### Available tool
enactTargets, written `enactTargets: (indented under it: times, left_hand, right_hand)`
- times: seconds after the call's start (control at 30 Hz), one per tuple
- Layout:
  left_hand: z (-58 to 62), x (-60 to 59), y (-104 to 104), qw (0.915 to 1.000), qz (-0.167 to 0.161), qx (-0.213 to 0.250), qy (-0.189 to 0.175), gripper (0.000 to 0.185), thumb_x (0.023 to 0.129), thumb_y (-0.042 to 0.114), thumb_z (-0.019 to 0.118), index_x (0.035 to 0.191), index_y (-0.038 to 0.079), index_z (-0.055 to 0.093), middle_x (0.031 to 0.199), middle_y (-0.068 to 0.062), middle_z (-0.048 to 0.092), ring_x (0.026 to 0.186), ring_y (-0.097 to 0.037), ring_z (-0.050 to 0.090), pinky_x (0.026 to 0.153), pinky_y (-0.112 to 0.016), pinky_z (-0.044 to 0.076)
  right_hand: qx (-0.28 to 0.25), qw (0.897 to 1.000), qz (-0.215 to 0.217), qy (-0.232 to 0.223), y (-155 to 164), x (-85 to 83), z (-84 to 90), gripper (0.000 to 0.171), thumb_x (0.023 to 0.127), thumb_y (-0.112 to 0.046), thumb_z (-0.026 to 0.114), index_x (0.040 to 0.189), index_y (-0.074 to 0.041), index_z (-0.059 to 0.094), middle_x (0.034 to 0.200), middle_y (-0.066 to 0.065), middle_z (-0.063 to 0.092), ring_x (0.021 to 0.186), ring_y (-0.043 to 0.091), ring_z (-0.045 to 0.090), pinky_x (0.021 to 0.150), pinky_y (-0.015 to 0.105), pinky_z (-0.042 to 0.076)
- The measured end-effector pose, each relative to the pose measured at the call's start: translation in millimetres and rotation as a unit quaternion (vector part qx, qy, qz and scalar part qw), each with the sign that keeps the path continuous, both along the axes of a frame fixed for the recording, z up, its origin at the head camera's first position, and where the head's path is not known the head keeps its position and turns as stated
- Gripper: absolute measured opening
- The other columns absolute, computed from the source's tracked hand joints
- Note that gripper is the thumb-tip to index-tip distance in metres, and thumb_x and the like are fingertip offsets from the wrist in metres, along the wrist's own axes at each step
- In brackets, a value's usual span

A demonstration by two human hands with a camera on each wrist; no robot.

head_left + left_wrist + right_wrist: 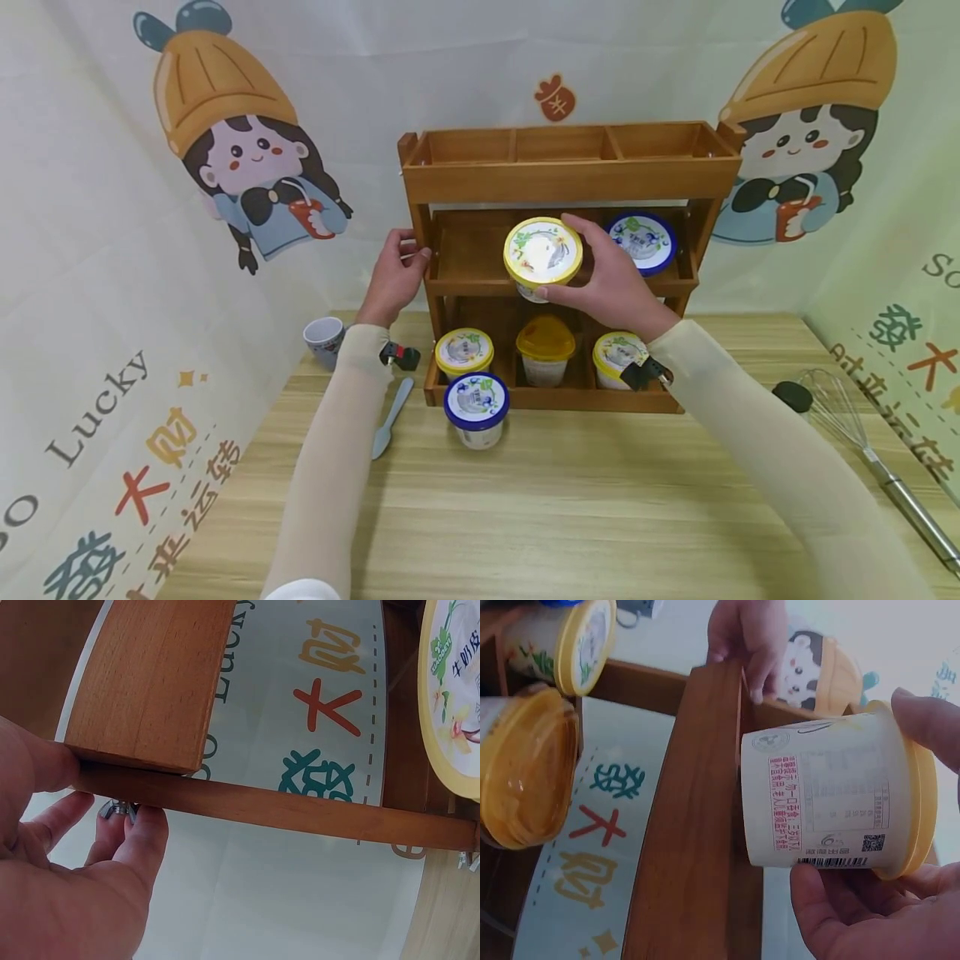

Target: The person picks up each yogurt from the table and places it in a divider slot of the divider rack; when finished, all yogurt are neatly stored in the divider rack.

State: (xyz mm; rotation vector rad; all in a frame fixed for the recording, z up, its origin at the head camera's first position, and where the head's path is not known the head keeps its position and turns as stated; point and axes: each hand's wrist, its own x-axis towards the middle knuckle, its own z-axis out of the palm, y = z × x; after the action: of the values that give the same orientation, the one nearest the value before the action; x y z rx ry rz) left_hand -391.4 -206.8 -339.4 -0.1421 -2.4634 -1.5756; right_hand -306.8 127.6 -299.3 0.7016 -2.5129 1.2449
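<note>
My right hand (617, 283) holds a yellow-lidded yogurt cup (542, 252) in front of the middle tier of a wooden shelf rack (555, 182). In the right wrist view the cup (817, 795) lies sideways to the camera, thumb and fingers about its lid end. My left hand (394, 277) grips the rack's left side post; in the left wrist view its fingertips (150, 832) are beside a wing nut (118, 808). A blue-lidded cup (642, 243) stands at the right of the middle tier.
The bottom tier holds two yellow-lidded cups (464, 352) and an orange-domed cup (545, 350). On the table (570, 500) stand a blue-lidded cup (477, 408), a spoon (392, 419) and a small patterned cup (324, 340) at left, a whisk (873, 458) and a black-topped item (792, 398) at right.
</note>
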Motion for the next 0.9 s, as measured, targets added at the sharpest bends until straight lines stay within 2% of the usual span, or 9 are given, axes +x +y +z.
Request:
enactTargets:
  times: [0.2, 0.4, 0.53, 0.6, 0.77, 0.9]
  left_hand:
    - [0.9, -0.3, 0.0, 1.0, -0.002, 0.002, 0.005, 0.046, 0.111, 0.028, 0.054, 0.153, 0.015, 0.04, 0.152, -0.017, 0.052, 0.141, -0.033, 0.055, 0.115, -0.051, 0.049]
    - [2.3, 1.5, -0.3, 1.0, -0.001, 0.0, 0.009, 0.046, 0.111, 0.027, 0.055, 0.153, 0.015, 0.041, 0.15, -0.017, 0.052, 0.14, -0.032, 0.056, 0.114, -0.051, 0.05]
    - [2.3, 2.6, -0.7, 1.0, -0.001, 0.0, 0.008, 0.046, 0.111, 0.027, 0.055, 0.153, 0.015, 0.041, 0.15, -0.017, 0.052, 0.139, -0.032, 0.056, 0.114, -0.051, 0.05]
    - [2.2, 3.0, -1.0, 1.0, -0.001, 0.0, 0.01, 0.046, 0.111, 0.027, 0.054, 0.153, 0.014, 0.041, 0.15, -0.017, 0.052, 0.139, -0.032, 0.056, 0.114, -0.051, 0.05]
    - [0.4, 2.1, -2.8, 0.9999, 0.0, 0.003, 0.012, 0.046, 0.111, 0.026, 0.055, 0.152, 0.013, 0.042, 0.149, -0.017, 0.052, 0.139, -0.032, 0.056, 0.114, -0.051, 0.05]
    - [-2.5, 0.0, -4.4, 0.9999, -0.004, 0.007, 0.012, 0.046, 0.11, 0.027, 0.057, 0.152, 0.013, 0.043, 0.15, -0.016, 0.053, 0.138, -0.032, 0.057, 0.114, -0.049, 0.051]
  right_hand:
    - [-0.055, 0.998, 0.002, -0.008, -4.4, -21.0, 2.2, 0.098, 0.085, -0.03, 0.09, 0.162, -0.008, 0.033, 0.152, 0.014, 0.05, 0.131, 0.028, 0.057, 0.109, 0.049, 0.054]
    - [-0.071, 0.997, -0.013, 0.021, -9.8, -34.8, 0.1, 0.091, 0.085, -0.032, 0.09, 0.156, -0.006, 0.039, 0.146, 0.014, 0.054, 0.131, 0.028, 0.056, 0.114, 0.047, 0.049]
    - [-0.047, 0.998, -0.031, 0.034, -12.8, -39.9, -6.5, 0.098, 0.083, -0.033, 0.091, 0.159, -0.004, 0.036, 0.149, 0.018, 0.052, 0.136, 0.033, 0.053, 0.12, 0.049, 0.041]
    - [-0.016, 0.998, -0.043, 0.036, -13.7, -40.0, -9.8, 0.101, 0.084, -0.035, 0.09, 0.161, -0.003, 0.033, 0.15, 0.02, 0.05, 0.138, 0.035, 0.05, 0.122, 0.051, 0.039]
    - [0.064, 0.995, -0.062, 0.045, -14.6, -37.8, -15.7, 0.106, 0.086, -0.04, 0.086, 0.163, 0.002, 0.026, 0.15, 0.026, 0.047, 0.137, 0.04, 0.046, 0.121, 0.055, 0.038]
    - [0.086, 0.993, -0.071, 0.044, -14.4, -36.2, -19.2, 0.107, 0.088, -0.041, 0.085, 0.163, 0.005, 0.024, 0.152, 0.028, 0.045, 0.141, 0.042, 0.045, 0.123, 0.056, 0.037]
